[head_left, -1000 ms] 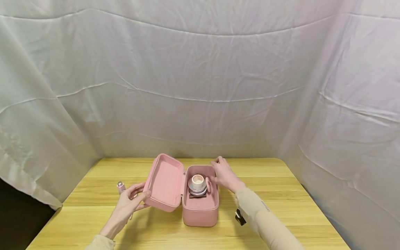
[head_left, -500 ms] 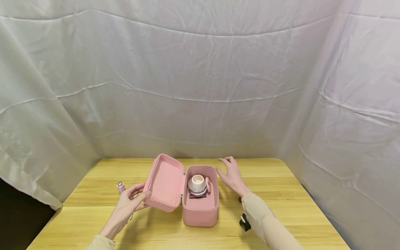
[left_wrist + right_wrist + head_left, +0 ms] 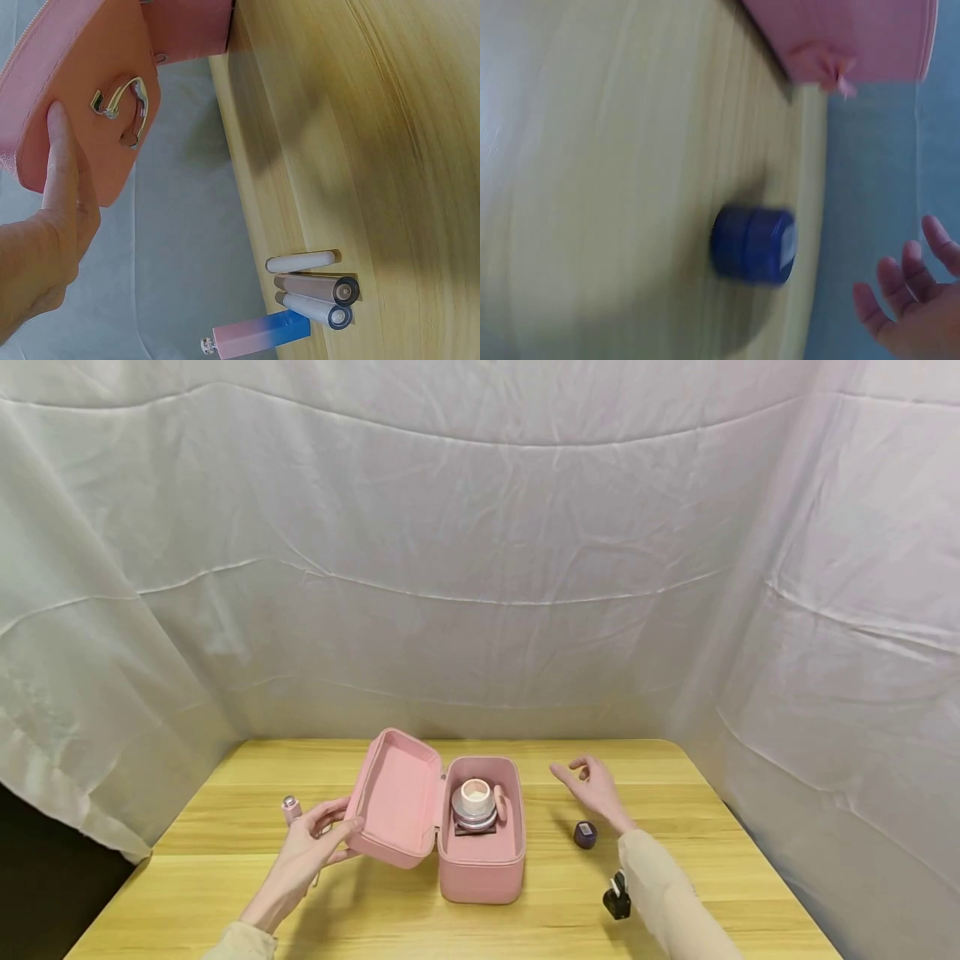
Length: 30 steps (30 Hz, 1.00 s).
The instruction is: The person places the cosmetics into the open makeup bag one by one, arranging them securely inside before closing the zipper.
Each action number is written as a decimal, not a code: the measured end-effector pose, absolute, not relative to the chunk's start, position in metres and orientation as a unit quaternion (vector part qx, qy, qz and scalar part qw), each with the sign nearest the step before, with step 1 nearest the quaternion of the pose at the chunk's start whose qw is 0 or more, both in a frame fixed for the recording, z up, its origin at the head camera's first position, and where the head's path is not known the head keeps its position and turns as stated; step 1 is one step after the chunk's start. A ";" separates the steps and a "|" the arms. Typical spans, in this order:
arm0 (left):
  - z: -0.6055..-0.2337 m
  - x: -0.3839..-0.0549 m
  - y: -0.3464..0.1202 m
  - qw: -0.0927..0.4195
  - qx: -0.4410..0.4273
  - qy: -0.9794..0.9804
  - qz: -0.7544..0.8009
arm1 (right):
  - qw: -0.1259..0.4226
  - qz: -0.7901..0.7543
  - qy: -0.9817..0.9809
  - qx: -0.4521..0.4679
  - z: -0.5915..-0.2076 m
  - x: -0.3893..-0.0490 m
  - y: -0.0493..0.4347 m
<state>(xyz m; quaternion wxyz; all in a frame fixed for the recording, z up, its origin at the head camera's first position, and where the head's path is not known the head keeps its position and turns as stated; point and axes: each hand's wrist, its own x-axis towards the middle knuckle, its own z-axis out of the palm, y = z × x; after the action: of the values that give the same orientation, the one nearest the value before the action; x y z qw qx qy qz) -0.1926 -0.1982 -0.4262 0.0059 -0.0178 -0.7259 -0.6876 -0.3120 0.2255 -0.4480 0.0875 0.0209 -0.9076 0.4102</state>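
Note:
My left hand [image 3: 311, 842] holds the raised lid [image 3: 399, 793] of a pink cosmetic case [image 3: 482, 885], thumb over the rim and fingers against its outer face. That outer face carries a gold-ended handle [image 3: 142, 94] in the left wrist view. Inside the case, a white-topped cream jar [image 3: 476, 793] sits over a flat dark item, beside a small round pink piece [image 3: 500, 804] standing on edge. My right hand [image 3: 597, 792] is raised over the table right of the case, fingers loosely bent around nothing. Nearest to it is a dark blue lidded jar [image 3: 754, 244] on the table.
Left of the case stand several slim cosmetic tubes [image 3: 315, 288] and a pink-and-blue bottle [image 3: 259, 334] with a silver top. A pink bow [image 3: 829, 64] sticks out from the case's right side. Grey cloth [image 3: 487, 652] hangs behind the wooden table [image 3: 675, 810].
My right hand has left the case's right rim and moved to the right, uncovering the dark blue jar. The left hand and the lid have stayed in place.

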 end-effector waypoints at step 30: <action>-0.426 -0.192 -0.197 0.012 -0.016 -0.722 -0.692 | -0.050 0.275 -0.950 0.138 -0.489 -0.301 0.284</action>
<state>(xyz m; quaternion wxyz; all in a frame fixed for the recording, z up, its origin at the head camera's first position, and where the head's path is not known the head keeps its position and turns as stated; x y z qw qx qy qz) -0.1922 -0.1971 -0.4265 0.0122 -0.0159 -0.7220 -0.6916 -0.3010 0.2845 -0.4888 -0.0502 0.1381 -0.9503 0.2745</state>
